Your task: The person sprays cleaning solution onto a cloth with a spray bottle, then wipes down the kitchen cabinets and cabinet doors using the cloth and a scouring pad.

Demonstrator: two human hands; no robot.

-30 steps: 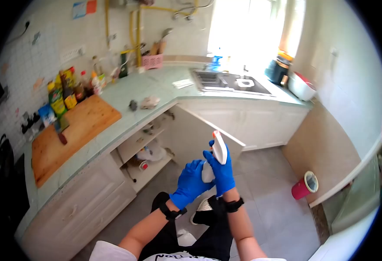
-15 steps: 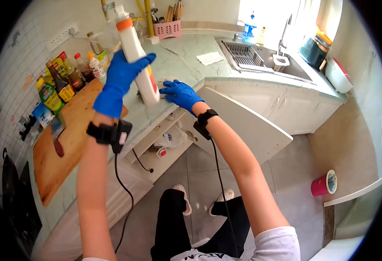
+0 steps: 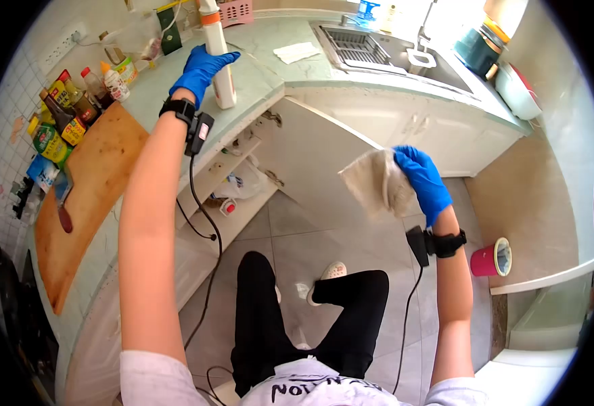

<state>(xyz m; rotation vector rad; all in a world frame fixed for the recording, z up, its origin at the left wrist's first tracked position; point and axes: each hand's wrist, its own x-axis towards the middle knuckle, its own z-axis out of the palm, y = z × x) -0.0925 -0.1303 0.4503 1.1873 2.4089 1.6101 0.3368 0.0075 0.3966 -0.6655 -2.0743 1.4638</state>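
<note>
My left hand, in a blue glove, is wrapped round a white spray bottle with an orange collar, upright at the counter near its front edge. Out to the right, my right hand, gloved too, grips a beige cloth by its right side. The cloth hangs in front of the open cabinet door. Below the counter, the open cabinet shows a plastic bag and a bottle with a red cap.
A cutting board with a cleaver lies at the left beside several sauce bottles. The sink is at the back right, with a white paper to its left. A pink bin stands on the floor.
The bottle, first between both hands, was lifted over to the counter in my left hand and is now lower. My right hand has taken the cloth from the counter and moved right.
</note>
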